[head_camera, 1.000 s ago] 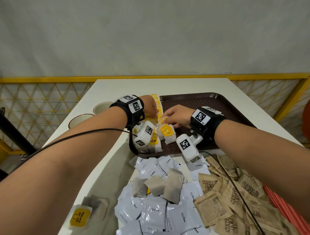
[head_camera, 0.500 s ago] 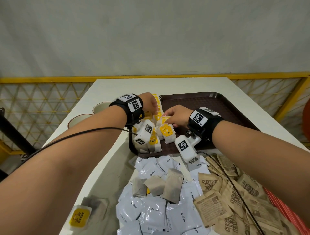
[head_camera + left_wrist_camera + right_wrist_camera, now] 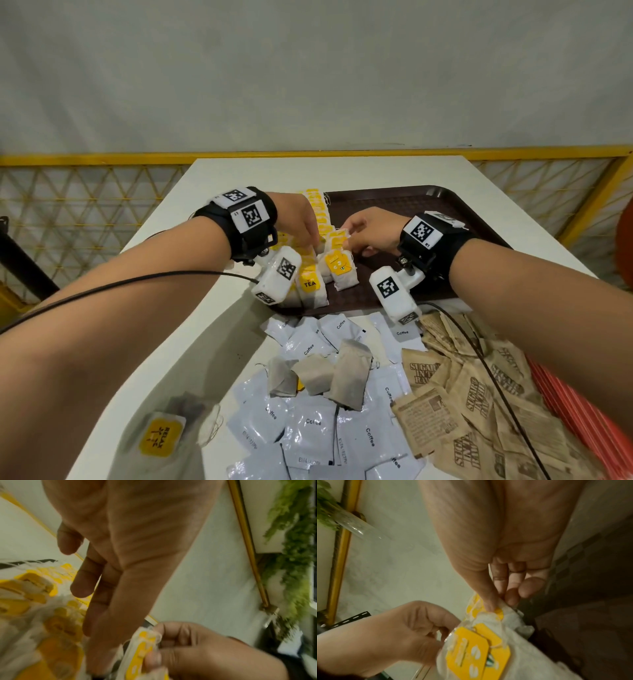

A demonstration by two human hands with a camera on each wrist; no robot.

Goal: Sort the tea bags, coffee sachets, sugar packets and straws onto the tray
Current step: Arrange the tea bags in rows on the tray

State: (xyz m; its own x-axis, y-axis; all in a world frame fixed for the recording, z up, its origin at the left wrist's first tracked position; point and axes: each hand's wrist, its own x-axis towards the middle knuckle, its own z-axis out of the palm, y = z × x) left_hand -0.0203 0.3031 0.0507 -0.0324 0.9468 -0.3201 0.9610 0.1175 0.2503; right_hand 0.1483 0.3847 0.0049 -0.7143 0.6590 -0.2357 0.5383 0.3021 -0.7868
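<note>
A dark brown tray [image 3: 428, 209] lies at the table's far side. A row of white tea bags [image 3: 317, 284] with yellow tags stands along its left part. My left hand [image 3: 310, 240] reaches down into that row; its thumb and bent fingers [image 3: 436, 627] close on the top of one bag [image 3: 471, 649]. My right hand [image 3: 346, 240] is right beside it, and its thumb and fingertips [image 3: 489, 605] pinch the top of another tea bag [image 3: 142, 651]. The two hands nearly touch above the row.
In front of the tray lie white coffee sachets [image 3: 308, 425] with three loose tea bags [image 3: 349, 377] on top, brown sugar packets [image 3: 479, 394] and red straws [image 3: 582, 421] at the right. One more tea bag [image 3: 161, 435] lies at near left. Yellow railings [image 3: 85, 159] border the table.
Both hands stay at the tea bag row on the tray. The right hand has shifted slightly left, closer to the left hand.
</note>
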